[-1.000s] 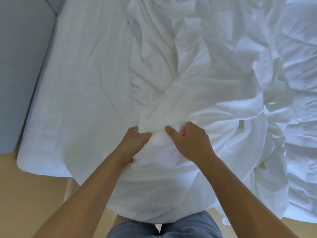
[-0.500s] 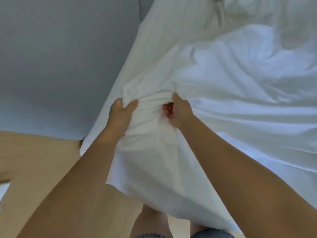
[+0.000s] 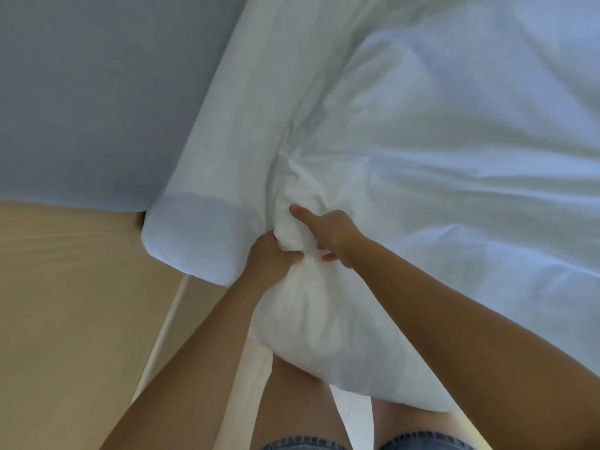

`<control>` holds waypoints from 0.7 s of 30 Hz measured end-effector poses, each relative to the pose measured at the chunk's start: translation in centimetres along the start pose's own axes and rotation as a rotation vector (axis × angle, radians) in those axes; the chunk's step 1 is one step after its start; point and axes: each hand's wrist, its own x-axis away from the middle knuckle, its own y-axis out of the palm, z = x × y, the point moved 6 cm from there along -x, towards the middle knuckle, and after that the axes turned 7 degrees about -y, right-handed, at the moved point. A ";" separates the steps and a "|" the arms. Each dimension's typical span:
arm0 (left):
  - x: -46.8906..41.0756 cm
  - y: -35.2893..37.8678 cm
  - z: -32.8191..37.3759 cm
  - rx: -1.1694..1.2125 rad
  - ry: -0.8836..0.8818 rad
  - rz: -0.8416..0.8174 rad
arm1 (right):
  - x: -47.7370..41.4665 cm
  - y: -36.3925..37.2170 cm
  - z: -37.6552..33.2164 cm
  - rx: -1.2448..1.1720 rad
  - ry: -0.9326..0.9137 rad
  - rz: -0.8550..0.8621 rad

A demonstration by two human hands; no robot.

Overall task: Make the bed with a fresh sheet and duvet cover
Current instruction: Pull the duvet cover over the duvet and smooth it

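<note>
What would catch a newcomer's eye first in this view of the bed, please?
Both hands at the centre: the left hand and right hand grip a bunched part of the white duvet, which hangs over the bed's near edge. To their left, the sheet-covered mattress corner shows against the wooden floor.

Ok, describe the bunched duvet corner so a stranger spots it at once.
Start at the white bed beside the grey wall and follow it to its near corner. Just right of that smooth, tight corner hangs the duvet end: puffy, creased, and the only part bunched in the grip of the left hand and right hand.
</note>
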 end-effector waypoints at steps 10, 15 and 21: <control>7.8 -16.4 6.9 0.017 0.291 0.376 | 1.8 2.4 -12.4 -0.530 -0.375 0.101; 0.3 -15.2 4.8 -0.351 0.108 0.729 | -2.7 4.6 -8.9 -0.222 -0.312 -0.021; -2.0 -5.0 7.0 -0.394 0.110 0.602 | -1.8 -1.6 -1.2 -0.028 -0.320 0.022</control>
